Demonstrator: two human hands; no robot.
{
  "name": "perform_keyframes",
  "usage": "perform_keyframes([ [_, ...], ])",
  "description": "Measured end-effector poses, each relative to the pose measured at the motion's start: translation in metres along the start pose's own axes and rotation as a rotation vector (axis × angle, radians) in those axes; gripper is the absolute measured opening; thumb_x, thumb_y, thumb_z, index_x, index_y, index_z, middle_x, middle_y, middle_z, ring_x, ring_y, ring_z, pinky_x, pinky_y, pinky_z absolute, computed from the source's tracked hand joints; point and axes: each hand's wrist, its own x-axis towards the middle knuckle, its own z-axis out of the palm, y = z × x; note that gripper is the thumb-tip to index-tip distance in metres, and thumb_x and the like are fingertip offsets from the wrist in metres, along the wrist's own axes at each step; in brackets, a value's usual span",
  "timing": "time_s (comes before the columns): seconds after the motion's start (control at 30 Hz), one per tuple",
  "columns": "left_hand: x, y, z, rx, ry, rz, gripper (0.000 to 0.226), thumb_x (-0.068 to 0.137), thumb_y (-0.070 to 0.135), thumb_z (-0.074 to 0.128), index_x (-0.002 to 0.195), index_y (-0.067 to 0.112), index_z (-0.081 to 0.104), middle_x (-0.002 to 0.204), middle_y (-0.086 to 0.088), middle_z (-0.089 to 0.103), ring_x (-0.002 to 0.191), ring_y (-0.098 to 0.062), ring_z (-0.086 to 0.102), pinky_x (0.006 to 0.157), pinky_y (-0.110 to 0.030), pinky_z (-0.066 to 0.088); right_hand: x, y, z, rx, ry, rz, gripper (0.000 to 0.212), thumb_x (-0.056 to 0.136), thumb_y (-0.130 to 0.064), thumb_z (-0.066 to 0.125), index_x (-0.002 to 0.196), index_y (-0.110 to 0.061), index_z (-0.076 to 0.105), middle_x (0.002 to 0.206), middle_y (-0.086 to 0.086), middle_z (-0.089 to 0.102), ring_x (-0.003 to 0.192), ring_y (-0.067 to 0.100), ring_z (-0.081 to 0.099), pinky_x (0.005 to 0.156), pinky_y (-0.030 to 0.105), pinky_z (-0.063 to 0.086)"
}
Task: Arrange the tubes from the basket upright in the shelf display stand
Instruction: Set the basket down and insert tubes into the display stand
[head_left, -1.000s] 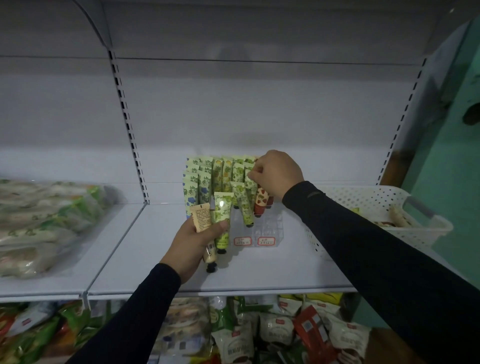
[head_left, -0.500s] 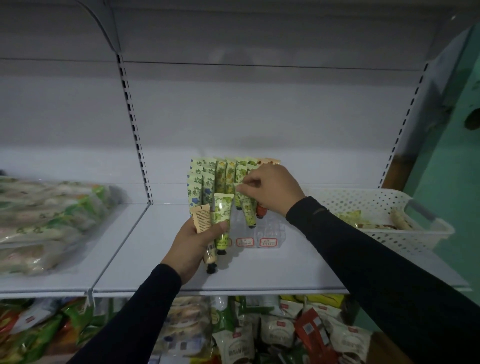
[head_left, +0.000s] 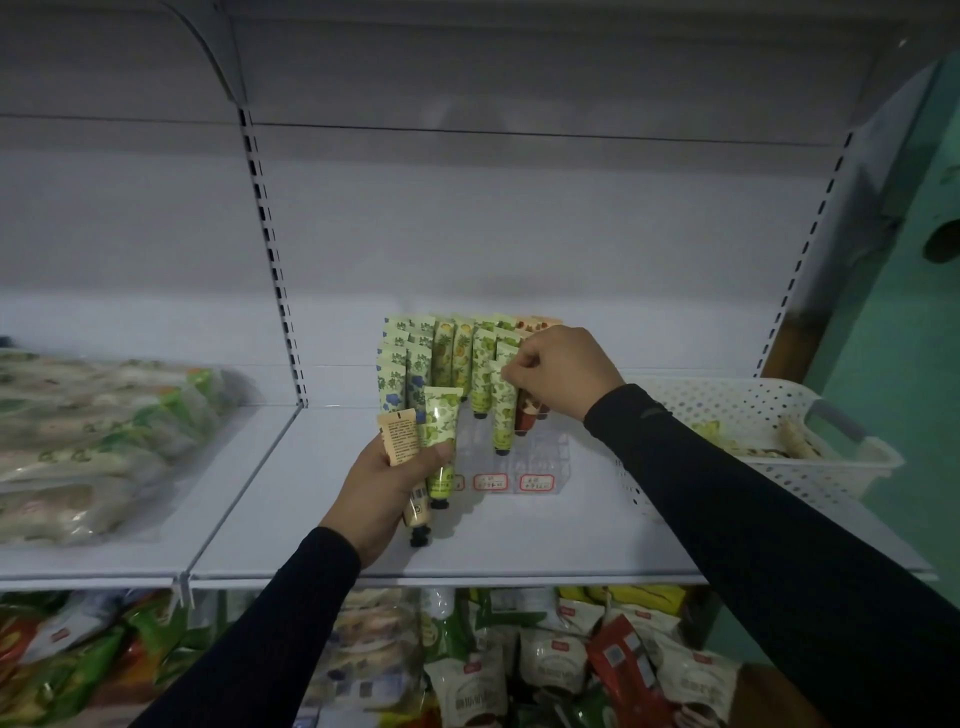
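- Head view, centre of the frame: the right hand (head_left: 558, 371) pinches the crimped top of a green-patterned tube (head_left: 503, 410) that stands cap-down, long axis nearly vertical and leaning slightly, at the front of the clear display stand (head_left: 540, 457).
- Just below and left of it, the left hand (head_left: 387, 486) grips two more tubes, cap-down and tilted: a peach tube (head_left: 402, 447) and a second green tube (head_left: 441, 431).
- Rows of tubes (head_left: 441, 353) already fill the back of the stand, upright and packed close; a red-brown tube (head_left: 525, 418) stands just beside the pinched one.
- My reading is that the pinched tube is being seated. Open slots lie right below it at the stand's front, above the price labels (head_left: 537, 482), so the coming move is a short, straight push down.
- Neighbouring tubes crowd both sides and could be knocked askew.
- At right of the frame, the white perforated basket (head_left: 831, 441) sits on the shelf (head_left: 322, 519), well apart from both hands; a few items show inside.
- Bagged goods (head_left: 98, 431) lie at left; snack packets (head_left: 550, 660) fill the lower edge.
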Motion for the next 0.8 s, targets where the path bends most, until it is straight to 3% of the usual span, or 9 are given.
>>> perform_keyframes([
  [0.1,0.001,0.0,-0.002,0.01,0.01,-0.003,0.055,0.067,0.035,0.082,0.115,0.013,0.065,0.105,-0.009,0.074,0.098,-0.03,0.069,0.092,-0.051,0.052,0.001,0.001,-0.002,-0.023,-0.004,0.024,0.03,0.09,-0.028,0.063,0.068,-0.008,0.067,0.081,0.002,0.07,0.075,0.017,0.063,0.071,0.026,0.046],
  [0.3,0.001,0.002,0.002,-0.015,-0.007,-0.007,0.046,0.073,0.025,0.082,0.114,0.011,0.065,0.1,-0.008,0.073,0.092,-0.026,0.068,0.086,-0.048,0.053,0.0,-0.003,-0.002,-0.019,-0.013,0.066,0.037,0.09,-0.023,0.061,0.055,-0.018,0.053,0.078,0.006,0.068,0.075,0.022,0.067,0.078,0.033,0.053],
  [0.4,0.0,0.002,0.005,-0.031,-0.015,-0.005,0.043,0.075,0.022,0.081,0.113,0.01,0.065,0.096,-0.006,0.074,0.088,-0.023,0.068,0.083,-0.046,0.052,-0.001,-0.003,-0.002,0.004,-0.022,0.092,0.03,0.091,-0.022,0.06,0.062,-0.011,0.062,0.086,0.007,0.071,0.077,0.024,0.069,0.081,0.035,0.054],
  [0.53,-0.001,0.005,0.009,-0.028,-0.018,0.002,0.028,0.082,0.016,0.071,0.108,0.011,0.065,0.091,-0.002,0.074,0.083,-0.02,0.069,0.081,-0.043,0.051,-0.002,-0.001,-0.003,0.029,-0.032,0.105,0.03,0.091,-0.02,0.059,0.071,0.001,0.069,0.076,0.013,0.072,0.074,0.025,0.07,0.08,0.036,0.055],
  [0.8,-0.003,0.011,0.012,-0.002,-0.028,0.008,0.025,0.081,0.018,0.074,0.104,0.009,0.066,0.085,-0.001,0.074,0.079,-0.019,0.068,0.081,-0.044,0.051,0.001,0.001,-0.002,-0.108,0.012,0.093,0.034,0.089,-0.031,0.063,0.078,-0.001,0.073,0.08,0.012,0.072,0.078,0.023,0.066,0.071,0.029,0.051],
])
